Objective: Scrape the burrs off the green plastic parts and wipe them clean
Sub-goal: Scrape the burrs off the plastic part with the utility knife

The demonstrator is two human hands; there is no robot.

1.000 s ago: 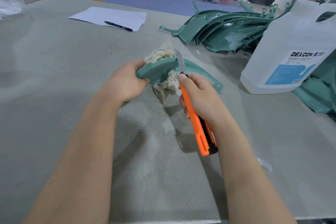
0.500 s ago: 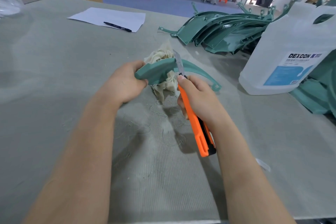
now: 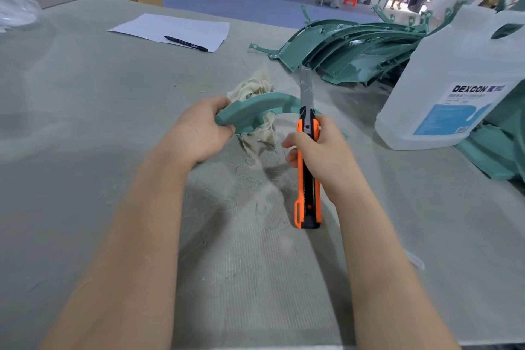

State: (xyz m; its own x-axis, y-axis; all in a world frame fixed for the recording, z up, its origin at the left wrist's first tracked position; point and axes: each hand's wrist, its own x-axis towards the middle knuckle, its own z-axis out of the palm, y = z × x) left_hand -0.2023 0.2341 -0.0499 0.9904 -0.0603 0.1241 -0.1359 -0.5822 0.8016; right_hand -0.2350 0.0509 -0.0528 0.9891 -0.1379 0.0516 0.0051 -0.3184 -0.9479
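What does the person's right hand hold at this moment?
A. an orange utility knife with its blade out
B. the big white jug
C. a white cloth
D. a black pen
A: the right hand grips the orange utility knife, its blade pointing away from the person, next to the green plastic part held by the left hand.

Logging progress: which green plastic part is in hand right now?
The curved green part gripped by the left hand, over the rag; the others lie stacked behind.

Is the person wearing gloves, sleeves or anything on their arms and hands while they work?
No. Both forearms are bare right down to the bottom of the picture, with no sleeve showing. The left hand and right hand have no gloves, and no watch, ring or wristband can be seen.
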